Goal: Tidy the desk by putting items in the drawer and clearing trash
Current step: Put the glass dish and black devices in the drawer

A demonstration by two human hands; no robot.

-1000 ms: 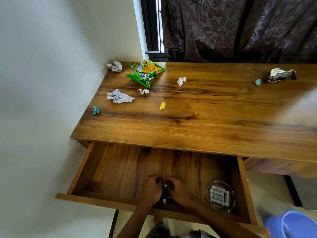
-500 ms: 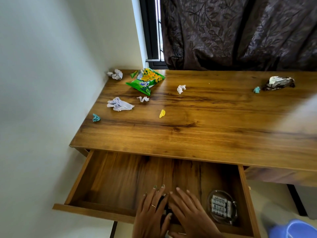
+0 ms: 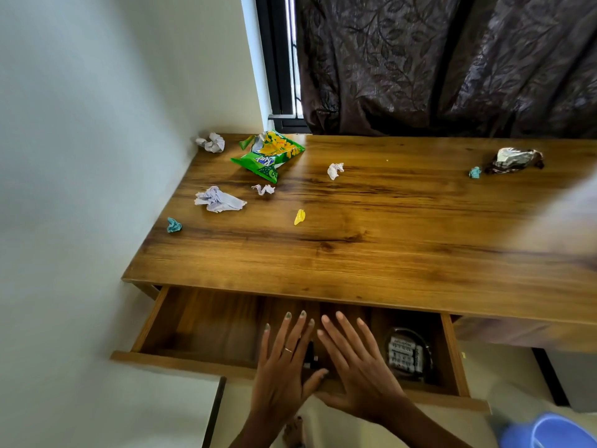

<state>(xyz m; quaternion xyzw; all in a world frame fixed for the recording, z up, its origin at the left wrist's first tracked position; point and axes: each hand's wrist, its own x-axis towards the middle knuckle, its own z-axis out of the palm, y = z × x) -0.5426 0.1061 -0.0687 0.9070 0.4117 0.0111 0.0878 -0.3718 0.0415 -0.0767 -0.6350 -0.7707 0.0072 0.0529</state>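
Wood desk [image 3: 387, 247], head view only, with the drawer [image 3: 206, 331] pulled out below its front edge. All positions below are relative to the drawer.

Left hand [image 3: 284, 373] and right hand [image 3: 361, 370] are both flat, fingers straight and spread, palms down over the drawer's front-middle, holding nothing. Thumbs nearly meet above the front rail. Ring on a left finger. Small dark object [image 3: 310, 357] sits in the drawer, seen in the gap between the two hands; can't tell what it is or whether either hand touches it. Round clear container [image 3: 407, 354] with white contents lies in the drawer's right end, just right of the right hand.

Trash on the desk top, all beyond the drawer:
- green snack bag [image 3: 268, 155], far back, above the drawer's middle
- white paper wad [image 3: 211, 143] in the back left corner, touching the wall
- larger crumpled paper [image 3: 218, 199] and small white scrap [image 3: 264, 189], mid-depth left
- teal scrap [image 3: 173, 225] near the left edge, closest of these to the drawer
- yellow scrap [image 3: 299, 216], above the drawer's middle
- white scrap [image 3: 335, 170], further back
- foil wrapper [image 3: 515, 160] and second teal scrap [image 3: 475, 172], far back right, just beside each other

Blue bin [image 3: 555, 430] on the floor, right of and nearer than the drawer front. Dark curtain [image 3: 452, 59] behind the desk.
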